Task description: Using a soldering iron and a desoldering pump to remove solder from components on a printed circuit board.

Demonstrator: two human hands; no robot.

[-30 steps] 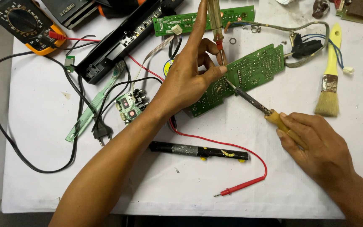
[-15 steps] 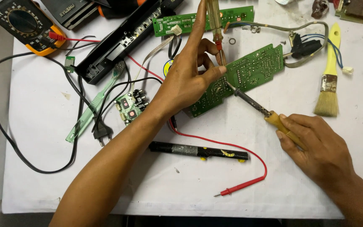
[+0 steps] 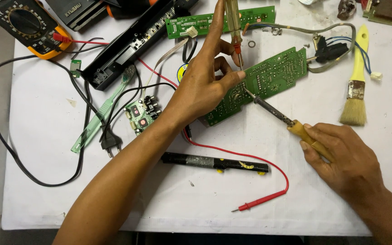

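At the upper left of the frame a multimeter [image 3: 26, 25] is lying on the white desk [image 3: 46, 190], its black cable looping down toward a plug [image 3: 110, 144]. Just right of that, a green toothbrush [image 3: 103, 113] is lying slantwise beside a small green board with sockets [image 3: 140, 113], and a long black casing [image 3: 137, 41] is stretching up toward the top edge.

At mid-frame the left hand [image 3: 203, 86] is reaching up from the lower left and resting on the near end of the large green circuit board [image 3: 259, 84]. Its fingers are closed on a slim yellowish tool with a red collar [image 3: 234, 22], held nearly upright with its thin tip coming down onto the board. The board's long axis is running from lower left to upper right, so it is lying under the left hand and up and to the left of the right hand; the left hand is clearly the nearer one.

Below, a black tube [image 3: 214, 162] and a red probe [image 3: 259, 200] on its red lead are lying flat on the desk.

At the lower right the right hand [image 3: 341, 156] is clamped around the wooden handle of a soldering iron [image 3: 273, 111], whose shaft is pointing up-left along a diagonal, its tip meeting the board just beside the left thumb. The two hands are well apart, joined only through the tools meeting on the board.

At the far right a yellow-handled paintbrush [image 3: 357, 77] is lying upright in the frame.
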